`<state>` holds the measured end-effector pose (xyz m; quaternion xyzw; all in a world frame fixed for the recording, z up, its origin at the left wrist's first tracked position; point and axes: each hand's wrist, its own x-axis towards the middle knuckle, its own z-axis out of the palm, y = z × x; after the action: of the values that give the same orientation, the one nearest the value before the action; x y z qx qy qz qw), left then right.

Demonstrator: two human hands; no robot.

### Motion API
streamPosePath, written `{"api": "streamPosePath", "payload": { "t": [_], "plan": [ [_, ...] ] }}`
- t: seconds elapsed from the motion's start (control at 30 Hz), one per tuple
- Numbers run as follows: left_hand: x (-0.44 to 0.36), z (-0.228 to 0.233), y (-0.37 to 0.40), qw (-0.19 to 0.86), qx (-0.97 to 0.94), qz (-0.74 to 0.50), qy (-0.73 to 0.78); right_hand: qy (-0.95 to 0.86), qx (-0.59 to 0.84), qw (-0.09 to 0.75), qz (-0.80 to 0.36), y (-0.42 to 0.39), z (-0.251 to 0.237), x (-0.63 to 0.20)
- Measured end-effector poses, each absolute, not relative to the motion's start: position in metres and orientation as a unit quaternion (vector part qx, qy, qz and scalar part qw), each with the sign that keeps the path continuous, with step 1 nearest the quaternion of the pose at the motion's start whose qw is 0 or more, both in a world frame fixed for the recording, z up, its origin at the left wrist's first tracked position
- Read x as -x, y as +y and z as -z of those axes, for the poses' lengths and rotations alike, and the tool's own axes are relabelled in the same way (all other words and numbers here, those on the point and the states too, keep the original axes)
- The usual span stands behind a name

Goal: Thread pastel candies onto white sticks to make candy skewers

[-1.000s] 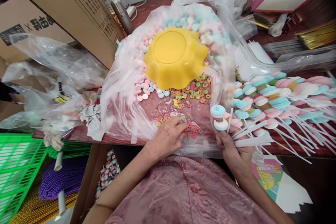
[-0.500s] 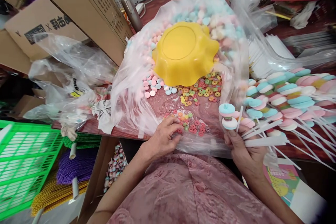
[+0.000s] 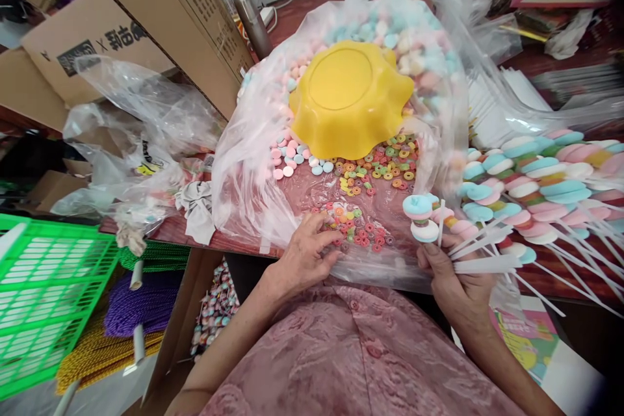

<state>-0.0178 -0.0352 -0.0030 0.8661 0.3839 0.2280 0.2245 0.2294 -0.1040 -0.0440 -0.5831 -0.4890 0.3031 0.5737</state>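
Cluttered with bags and boxes, the worktop (image 3: pixel 550 276) carries loose ring candies (image 3: pixel 358 229) near its front edge, pinched at by the left hand (image 3: pixel 307 253). A half-threaded candy stick (image 3: pixel 423 221) is gripped upright in the right hand (image 3: pixel 461 286); if tilted, its pieces could slide off.

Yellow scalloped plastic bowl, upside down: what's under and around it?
The yellow scalloped plastic bowl sits upside down on clear plastic sheeting. Pastel disc candies and small multicoloured ring candies spill from its near edge. Anything beneath the bowl itself is hidden.
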Motion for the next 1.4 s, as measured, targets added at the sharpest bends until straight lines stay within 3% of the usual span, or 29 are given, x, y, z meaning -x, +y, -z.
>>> {"api": "streamPosePath", "payload": {
  "t": [0.5, 0.87, 1.1, 1.4],
  "plan": [
    [-0.001, 0.004, -0.050, 0.136, -0.884, -0.116, 0.432, -0.489, 0.576, 0.574, -0.315, -0.105, 0.047, -0.229],
    [0.016, -0.002, -0.046, 0.110, -0.845, -0.314, 0.420, -0.500, 0.575, 0.563, -0.318, -0.107, 0.048, -0.234],
    [0.041, -0.019, -0.040, 0.038, -0.800, -0.345, 0.490, -0.491, 0.568, 0.565, -0.342, -0.105, 0.043, -0.234],
    [0.014, -0.015, -0.042, 0.162, -0.827, -0.336, 0.421, -0.422, 0.536, 0.616, -0.394, -0.105, 0.046, -0.234]
  ]
}}
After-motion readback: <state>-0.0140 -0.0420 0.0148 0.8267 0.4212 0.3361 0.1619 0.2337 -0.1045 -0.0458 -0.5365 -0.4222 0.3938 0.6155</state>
